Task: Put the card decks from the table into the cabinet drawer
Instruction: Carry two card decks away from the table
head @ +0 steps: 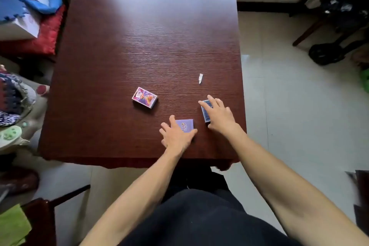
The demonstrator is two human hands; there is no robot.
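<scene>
Three card decks lie on the dark wooden table (139, 36). A pink and purple deck (144, 97) rests alone near the middle. My left hand (176, 136) lies over the near half of a light purple deck (186, 124), fingers spread around it. My right hand (220, 115) covers most of a dark blue deck (205, 111) near the right edge, fingers laid across its top. Neither deck is lifted off the table. No cabinet or drawer is in view.
A small white paper scrap (200, 78) lies beyond my right hand. A cluttered pile with a red cushion (46, 34) borders the table's left side. A dark chair (40, 217) stands near left, and tiled floor (289, 106) spreads to the right.
</scene>
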